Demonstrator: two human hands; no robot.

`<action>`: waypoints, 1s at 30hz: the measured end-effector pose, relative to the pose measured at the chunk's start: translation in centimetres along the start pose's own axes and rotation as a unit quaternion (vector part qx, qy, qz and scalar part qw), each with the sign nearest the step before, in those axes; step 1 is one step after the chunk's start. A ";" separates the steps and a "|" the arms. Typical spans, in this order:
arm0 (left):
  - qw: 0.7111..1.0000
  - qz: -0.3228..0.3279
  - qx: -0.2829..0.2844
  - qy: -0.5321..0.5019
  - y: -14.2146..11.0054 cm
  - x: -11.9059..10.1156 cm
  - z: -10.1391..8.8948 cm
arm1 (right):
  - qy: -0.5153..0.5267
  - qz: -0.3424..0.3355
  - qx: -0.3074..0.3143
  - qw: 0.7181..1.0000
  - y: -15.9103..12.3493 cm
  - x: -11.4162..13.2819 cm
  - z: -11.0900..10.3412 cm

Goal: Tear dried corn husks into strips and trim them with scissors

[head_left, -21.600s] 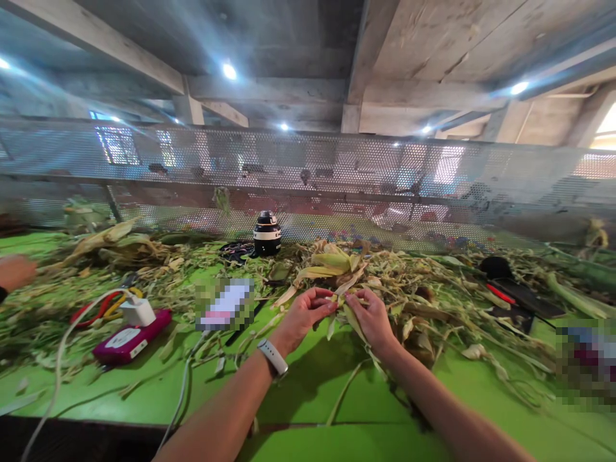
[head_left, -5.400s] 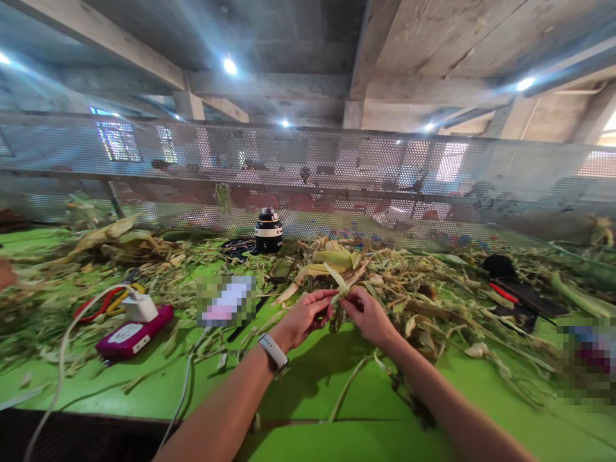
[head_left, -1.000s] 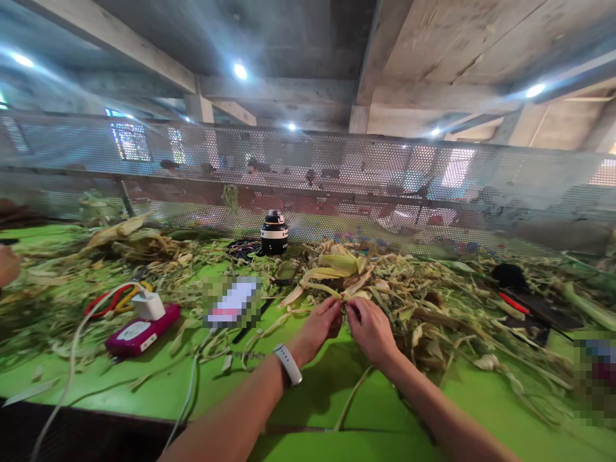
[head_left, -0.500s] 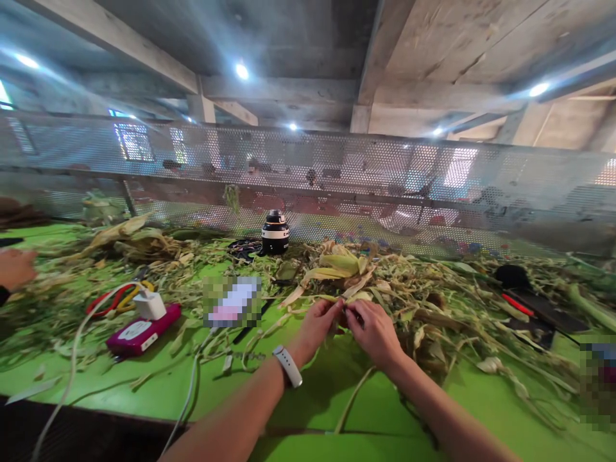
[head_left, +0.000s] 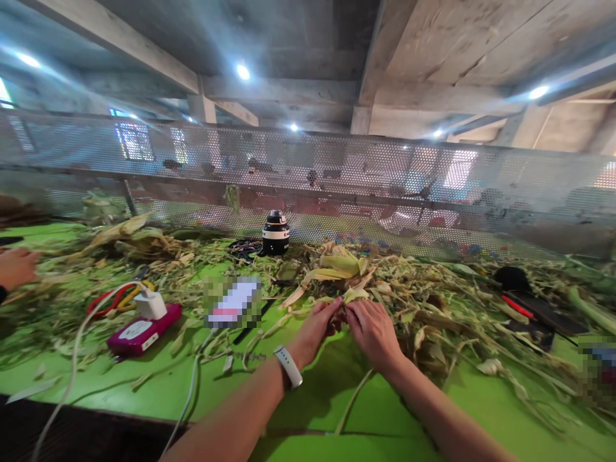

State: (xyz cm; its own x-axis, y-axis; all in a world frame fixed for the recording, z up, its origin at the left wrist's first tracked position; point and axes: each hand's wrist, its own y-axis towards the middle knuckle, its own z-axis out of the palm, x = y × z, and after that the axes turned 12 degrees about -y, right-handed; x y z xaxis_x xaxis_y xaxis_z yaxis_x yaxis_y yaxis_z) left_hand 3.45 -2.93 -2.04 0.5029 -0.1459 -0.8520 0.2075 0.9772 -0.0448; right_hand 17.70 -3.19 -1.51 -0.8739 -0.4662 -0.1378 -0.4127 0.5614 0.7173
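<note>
The left hand (head_left: pixel 318 328) and right hand (head_left: pixel 374 330) pinch a pale husk strip (head_left: pixel 355 294) between them, above the green table (head_left: pixel 315 412) — likely light, pliable, easily torn, best held close to the working point.

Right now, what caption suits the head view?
Left hand and right hand hold a leaf above a green table, near husks.

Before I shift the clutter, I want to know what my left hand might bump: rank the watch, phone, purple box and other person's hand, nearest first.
From your left hand:
1. Watch, on the left wrist.
2. Phone, to the left.
3. Purple box, farther left.
4. Other person's hand, far left edge.
</note>
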 end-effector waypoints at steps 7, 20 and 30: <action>1.000 0.005 0.016 0.019 -0.3 -0.5 0.2 | -0.009 -0.014 -0.006 1.000 -0.1 0.1 0.0; 0.990 0.076 0.070 0.095 0.0 0.0 0.3 | 0.327 0.270 0.050 0.904 0.5 -0.2 0.4; 0.997 0.019 0.039 0.061 -0.7 -0.7 0.3 | 0.399 0.302 -0.004 0.866 0.4 -0.1 1.2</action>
State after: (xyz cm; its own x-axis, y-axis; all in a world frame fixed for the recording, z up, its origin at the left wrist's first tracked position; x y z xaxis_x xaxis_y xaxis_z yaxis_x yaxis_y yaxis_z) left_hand 3.22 -3.53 -1.24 0.4072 -0.0849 -0.9094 0.2569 0.9661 0.0249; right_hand 17.35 -2.09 -2.03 -0.4725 -0.4143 0.7779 0.0628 0.8646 0.4986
